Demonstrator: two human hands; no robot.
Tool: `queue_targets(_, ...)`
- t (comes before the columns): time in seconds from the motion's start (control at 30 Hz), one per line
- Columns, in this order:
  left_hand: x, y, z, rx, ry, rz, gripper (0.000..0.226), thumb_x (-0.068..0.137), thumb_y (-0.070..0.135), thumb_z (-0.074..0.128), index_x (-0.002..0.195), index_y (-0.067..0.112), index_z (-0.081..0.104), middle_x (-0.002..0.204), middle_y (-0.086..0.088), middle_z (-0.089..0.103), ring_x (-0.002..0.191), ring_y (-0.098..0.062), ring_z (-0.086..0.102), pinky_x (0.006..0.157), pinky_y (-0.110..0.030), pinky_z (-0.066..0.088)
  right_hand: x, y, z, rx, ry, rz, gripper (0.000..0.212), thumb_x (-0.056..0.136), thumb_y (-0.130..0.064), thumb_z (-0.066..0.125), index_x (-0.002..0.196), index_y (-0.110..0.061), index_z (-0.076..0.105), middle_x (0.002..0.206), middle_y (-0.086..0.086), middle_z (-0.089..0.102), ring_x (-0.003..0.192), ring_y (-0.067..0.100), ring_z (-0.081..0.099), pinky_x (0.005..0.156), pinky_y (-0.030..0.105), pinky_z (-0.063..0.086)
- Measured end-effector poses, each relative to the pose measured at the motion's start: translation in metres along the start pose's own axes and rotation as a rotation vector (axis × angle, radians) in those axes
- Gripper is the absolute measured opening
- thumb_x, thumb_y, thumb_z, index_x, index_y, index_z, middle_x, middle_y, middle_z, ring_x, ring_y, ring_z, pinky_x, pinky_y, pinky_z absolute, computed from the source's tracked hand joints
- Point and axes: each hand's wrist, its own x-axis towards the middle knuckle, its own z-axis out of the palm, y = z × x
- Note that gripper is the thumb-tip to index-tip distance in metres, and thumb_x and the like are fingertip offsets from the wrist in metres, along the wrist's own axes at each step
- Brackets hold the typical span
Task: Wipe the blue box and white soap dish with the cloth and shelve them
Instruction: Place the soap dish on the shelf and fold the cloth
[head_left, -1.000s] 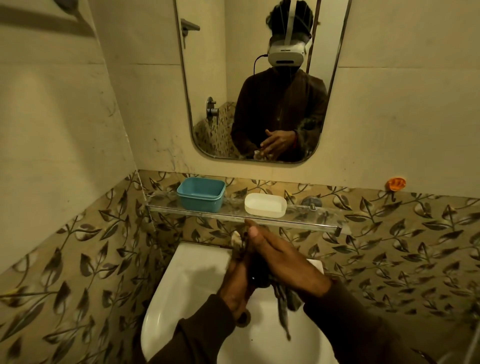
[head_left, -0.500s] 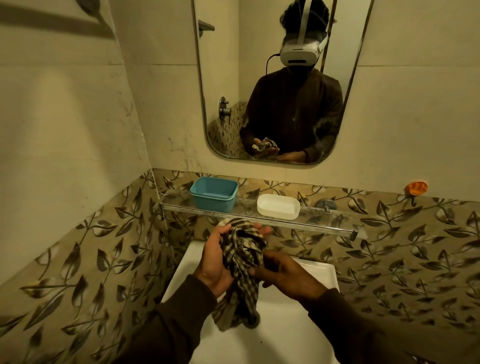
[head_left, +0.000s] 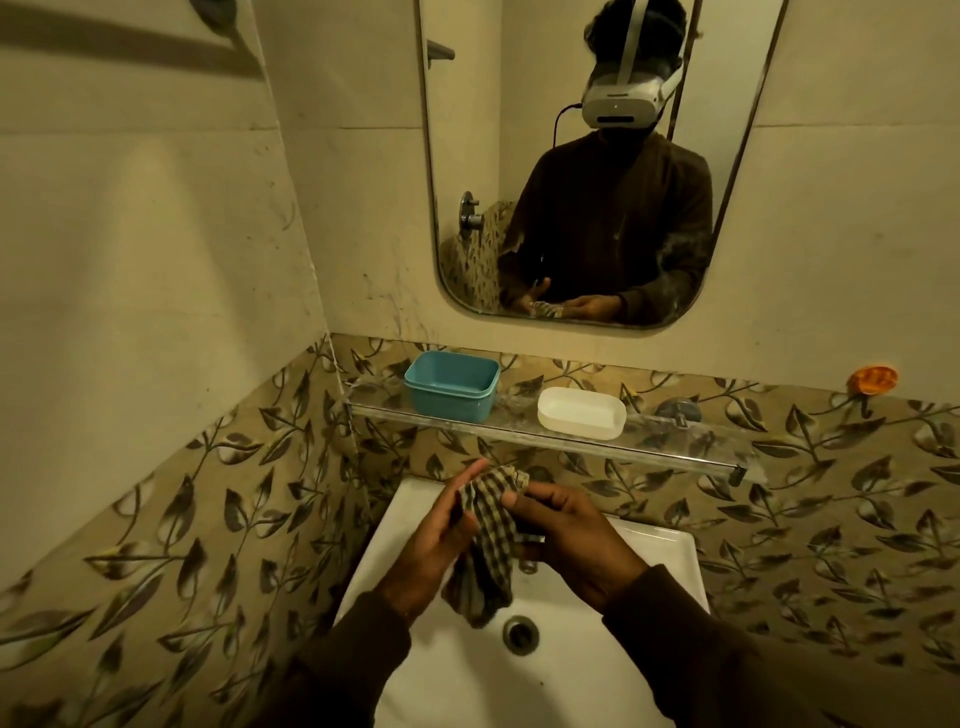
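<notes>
A blue box (head_left: 451, 385) stands open-topped at the left of the glass shelf (head_left: 670, 447). The white soap dish (head_left: 581, 413) sits on the same shelf to its right. Below, over the sink, a checked cloth (head_left: 488, 540) hangs bunched between both hands. My left hand (head_left: 436, 540) presses it from the left with fingers extended upward. My right hand (head_left: 576, 540) pinches its top edge from the right. Both hands are well below the shelf and apart from the box and dish.
A white sink (head_left: 670, 551) with a metal drain (head_left: 519, 631) lies under the hands. A mirror (head_left: 467, 156) hangs above the shelf. An orange hook (head_left: 875, 378) sticks to the right wall. Leaf-patterned tiles cover the lower walls; the left wall is close.
The hands came apart from a clasp, lifted and opened the bunched cloth, then lowered it a little over the sink. Box and dish have not moved.
</notes>
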Motion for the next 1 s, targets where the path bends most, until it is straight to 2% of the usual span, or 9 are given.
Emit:
queue_targets(0.07, -0.002, -0.008, 0.004, 0.010, -0.003, -0.010, 0.089, 0.074, 0.059, 0.076, 0.149, 0.039, 0.033, 0.142, 0.014, 0.057, 0.127, -0.004, 0.057, 0.095, -0.021, 0.052, 0.005, 0.000, 0.004, 0.015, 0.029, -0.023, 0.018, 0.091, -0.021, 0.064, 0.096, -0.007, 0.074, 0.091, 0.012, 0.073, 0.086, 0.022, 0.070, 0.071, 0.031, 0.056)
queue_targets(0.13, -0.001, -0.012, 0.006, -0.004, 0.098, -0.049, 0.068, 0.074, 0.051, 0.079, 0.134, 0.040, 0.049, 0.129, 0.009, 0.067, 0.119, -0.007, 0.064, 0.091, -0.023, 0.055, 0.009, -0.002, 0.006, -0.059, 0.077, -0.043, 0.020, 0.088, -0.027, 0.068, 0.092, -0.009, 0.075, 0.088, 0.011, 0.074, 0.084, 0.023, 0.071, 0.070, 0.029, 0.057)
queue_targets(0.23, 0.001, -0.018, 0.003, -0.058, 0.206, -0.104, 0.038, 0.082, 0.043, 0.075, 0.118, 0.034, 0.066, 0.115, 0.006, 0.076, 0.114, -0.017, 0.068, 0.095, -0.035, 0.055, 0.014, -0.004, 0.004, -0.438, 0.237, -0.154, 0.018, 0.081, -0.037, 0.074, 0.080, -0.019, 0.075, 0.081, 0.001, 0.075, 0.081, 0.017, 0.070, 0.064, 0.022, 0.053)
queue_targets(0.33, 0.001, -0.019, 0.000, -0.080, 0.256, -0.116, 0.037, 0.080, 0.033, 0.075, 0.116, 0.025, 0.070, 0.112, 0.001, 0.078, 0.111, -0.022, 0.070, 0.097, -0.042, 0.054, 0.021, -0.002, -0.002, -0.746, 0.406, -0.269, 0.019, 0.074, -0.040, 0.079, 0.080, -0.029, 0.064, 0.092, -0.005, 0.061, 0.086, 0.009, 0.057, 0.066, 0.018, 0.042)
queue_targets(0.5, 0.007, -0.022, -0.004, 0.058, 0.147, -0.144, 0.027, 0.091, 0.012, 0.070, 0.112, 0.029, 0.069, 0.106, 0.007, 0.078, 0.105, -0.012, 0.071, 0.085, -0.026, 0.058, 0.023, 0.007, -0.006, -0.653, 0.069, -0.083, 0.065, 0.070, -0.060, 0.074, 0.129, -0.047, 0.049, 0.121, -0.016, 0.055, 0.111, 0.006, 0.053, 0.080, 0.018, 0.047)
queue_targets(0.63, 0.010, -0.030, -0.005, 0.065, 0.159, -0.178, 0.046, 0.086, 0.014, 0.076, 0.122, 0.034, 0.057, 0.108, 0.002, 0.077, 0.101, -0.011, 0.072, 0.080, -0.024, 0.058, 0.031, 0.017, -0.005, -0.712, 0.118, -0.075, 0.035, 0.081, -0.029, 0.075, 0.115, -0.032, 0.064, 0.107, -0.014, 0.062, 0.104, 0.007, 0.058, 0.073, 0.009, 0.045)
queue_targets(0.73, 0.011, -0.042, -0.011, 0.046, 0.187, -0.207, 0.046, 0.082, 0.018, 0.080, 0.120, 0.031, 0.057, 0.115, 0.003, 0.069, 0.107, -0.014, 0.067, 0.074, -0.016, 0.056, 0.040, 0.025, -0.003, -0.571, 0.232, -0.058, 0.025, 0.081, -0.017, 0.076, 0.100, -0.029, 0.066, 0.098, -0.012, 0.065, 0.091, 0.005, 0.062, 0.070, 0.016, 0.054)
queue_targets(0.87, 0.008, -0.066, -0.027, 0.109, 0.370, -0.331, 0.054, 0.086, 0.026, 0.078, 0.132, 0.029, 0.051, 0.128, 0.001, 0.048, 0.121, -0.021, 0.047, 0.096, -0.033, 0.048, 0.059, 0.035, 0.001, -0.417, 0.346, -0.005, 0.025, 0.083, -0.008, 0.072, 0.099, -0.024, 0.063, 0.102, -0.001, 0.066, 0.097, 0.015, 0.064, 0.077, 0.030, 0.060)
queue_targets(1.0, -0.004, -0.088, -0.032, 0.141, 0.427, -0.438, 0.034, 0.091, 0.038, 0.070, 0.122, 0.037, 0.056, 0.129, -0.002, 0.056, 0.122, -0.024, 0.052, 0.103, -0.037, 0.045, 0.085, 0.047, 0.004, -0.341, 0.364, 0.033, 0.025, 0.085, 0.001, 0.065, 0.096, -0.021, 0.063, 0.104, 0.005, 0.067, 0.100, 0.023, 0.065, 0.083, 0.042, 0.059)
